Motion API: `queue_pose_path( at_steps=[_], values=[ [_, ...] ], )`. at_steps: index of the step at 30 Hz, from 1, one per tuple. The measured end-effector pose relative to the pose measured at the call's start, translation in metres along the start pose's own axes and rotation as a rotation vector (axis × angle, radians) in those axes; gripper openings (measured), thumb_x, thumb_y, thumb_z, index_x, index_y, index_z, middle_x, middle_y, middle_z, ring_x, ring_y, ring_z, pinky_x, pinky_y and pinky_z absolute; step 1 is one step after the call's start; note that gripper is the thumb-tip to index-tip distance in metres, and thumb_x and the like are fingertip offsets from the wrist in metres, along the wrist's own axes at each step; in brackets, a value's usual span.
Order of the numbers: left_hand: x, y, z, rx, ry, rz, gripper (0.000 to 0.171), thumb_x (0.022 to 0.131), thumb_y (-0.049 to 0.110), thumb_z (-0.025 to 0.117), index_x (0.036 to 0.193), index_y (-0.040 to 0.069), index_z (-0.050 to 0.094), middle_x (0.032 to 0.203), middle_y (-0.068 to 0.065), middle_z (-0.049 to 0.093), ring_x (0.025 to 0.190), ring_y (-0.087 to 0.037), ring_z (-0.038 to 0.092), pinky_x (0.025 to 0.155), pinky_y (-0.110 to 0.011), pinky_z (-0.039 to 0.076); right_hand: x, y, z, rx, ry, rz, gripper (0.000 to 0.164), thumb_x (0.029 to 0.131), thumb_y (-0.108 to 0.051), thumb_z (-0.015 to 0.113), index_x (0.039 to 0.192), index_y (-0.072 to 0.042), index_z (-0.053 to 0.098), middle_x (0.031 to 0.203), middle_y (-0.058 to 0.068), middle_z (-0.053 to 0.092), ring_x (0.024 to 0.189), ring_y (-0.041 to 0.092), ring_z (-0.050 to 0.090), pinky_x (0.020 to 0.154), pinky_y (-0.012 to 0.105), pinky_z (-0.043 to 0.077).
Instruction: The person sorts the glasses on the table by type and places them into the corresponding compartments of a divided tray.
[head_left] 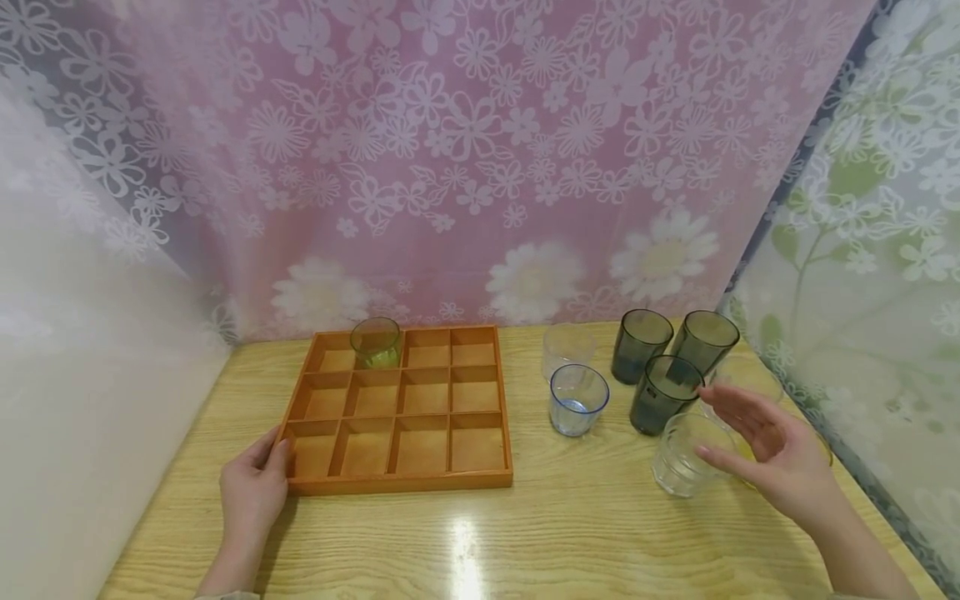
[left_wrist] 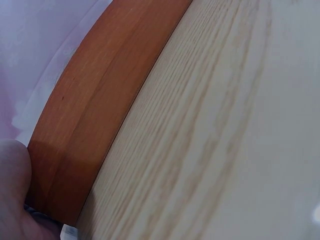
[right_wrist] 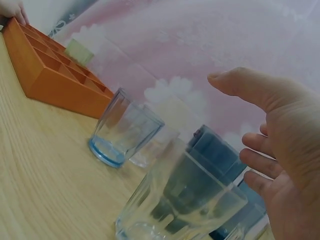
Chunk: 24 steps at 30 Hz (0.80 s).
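My left hand (head_left: 253, 490) grips the near left corner of a divided wooden tray (head_left: 401, 483), its thumb over the edge. A green-tinted glass (head_left: 377, 346) stands in the back row, second compartment from the left. My right hand (head_left: 783, 458) is spread beside a clear faceted glass (head_left: 675, 467), thumb and fingers apart, holding nothing. In the right wrist view that clear glass (right_wrist: 175, 200) stands just in front of the hand, with a gap between them. Behind it is a dark grey glass (head_left: 662, 404). Something yellowish, probably a glass, is mostly hidden by the right hand.
Two more dark grey glasses (head_left: 642, 348) stand at the back right. A blue-rimmed glass (head_left: 579, 407) and a clear glass (head_left: 567, 346) are between them and the tray. Another clear glass (head_left: 761, 379) is partly behind the right hand. Floral curtains (head_left: 465, 167) enclose the table.
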<state>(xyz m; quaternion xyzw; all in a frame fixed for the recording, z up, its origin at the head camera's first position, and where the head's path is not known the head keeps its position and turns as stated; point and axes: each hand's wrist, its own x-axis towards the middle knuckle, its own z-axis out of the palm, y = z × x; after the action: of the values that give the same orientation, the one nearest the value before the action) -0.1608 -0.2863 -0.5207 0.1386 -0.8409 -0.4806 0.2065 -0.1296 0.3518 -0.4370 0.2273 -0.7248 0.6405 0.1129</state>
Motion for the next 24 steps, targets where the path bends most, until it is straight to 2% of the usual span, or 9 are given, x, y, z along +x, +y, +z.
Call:
queue_pose_path(
  at_steps=[8, 12, 14, 17, 20, 24],
  values=[
    [0.000, -0.001, -0.001, 0.001, -0.003, -0.009, 0.035, 0.106, 0.011, 0.065, 0.136, -0.005, 0.068, 0.128, -0.024, 0.070, 0.101, 0.013, 0.056, 0.078, -0.002, 0.045, -0.013, 0.010, 0.001, 0.012, 0.027, 0.065, 0.077, 0.078, 0.036, 0.069, 0.147, 0.020, 0.041, 0.149, 0.018, 0.058, 0.139, 0.017, 0.054, 0.110, 0.024, 0.043],
    [0.000, -0.003, 0.000, -0.003, -0.002, -0.014, 0.035, 0.106, 0.011, 0.065, 0.137, -0.005, 0.068, 0.128, -0.024, 0.070, 0.102, 0.012, 0.057, 0.078, -0.003, 0.045, -0.018, 0.019, 0.001, 0.032, 0.033, 0.066, 0.078, 0.077, 0.036, 0.069, 0.147, 0.021, 0.039, 0.150, 0.020, 0.056, 0.140, 0.017, 0.053, 0.113, 0.026, 0.040],
    [0.000, -0.003, 0.000, 0.000, -0.003, -0.016, 0.035, 0.106, 0.012, 0.065, 0.137, -0.004, 0.068, 0.128, -0.024, 0.070, 0.106, 0.005, 0.060, 0.079, -0.003, 0.045, -0.020, 0.023, 0.001, 0.054, 0.031, 0.058, 0.078, 0.076, 0.038, 0.068, 0.147, 0.022, 0.038, 0.151, 0.021, 0.056, 0.140, 0.018, 0.053, 0.113, 0.027, 0.040],
    [0.001, -0.003, 0.001, 0.003, -0.006, -0.019, 0.035, 0.106, 0.012, 0.065, 0.137, -0.004, 0.068, 0.128, -0.024, 0.070, 0.115, -0.015, 0.065, 0.079, -0.003, 0.045, -0.022, 0.030, 0.002, 0.096, 0.025, 0.038, 0.080, 0.076, 0.039, 0.066, 0.148, 0.023, 0.036, 0.151, 0.020, 0.055, 0.141, 0.018, 0.052, 0.112, 0.029, 0.041],
    [0.001, -0.003, 0.001, 0.003, -0.007, -0.022, 0.035, 0.107, 0.012, 0.064, 0.138, -0.004, 0.068, 0.129, -0.024, 0.070, 0.121, -0.032, 0.064, 0.078, -0.002, 0.044, -0.024, 0.035, 0.004, 0.120, 0.026, 0.034, 0.082, 0.075, 0.040, 0.065, 0.149, 0.024, 0.034, 0.151, 0.019, 0.056, 0.141, 0.019, 0.053, 0.111, 0.030, 0.043],
    [0.001, -0.001, 0.001, -0.005, -0.010, -0.027, 0.035, 0.107, 0.011, 0.063, 0.138, -0.005, 0.067, 0.130, -0.025, 0.069, 0.122, -0.036, 0.063, 0.078, -0.001, 0.043, -0.027, 0.041, 0.007, 0.085, 0.034, 0.078, 0.085, 0.076, 0.037, 0.069, 0.151, 0.020, 0.033, 0.149, 0.016, 0.058, 0.138, 0.016, 0.055, 0.107, 0.026, 0.046]
  ],
)
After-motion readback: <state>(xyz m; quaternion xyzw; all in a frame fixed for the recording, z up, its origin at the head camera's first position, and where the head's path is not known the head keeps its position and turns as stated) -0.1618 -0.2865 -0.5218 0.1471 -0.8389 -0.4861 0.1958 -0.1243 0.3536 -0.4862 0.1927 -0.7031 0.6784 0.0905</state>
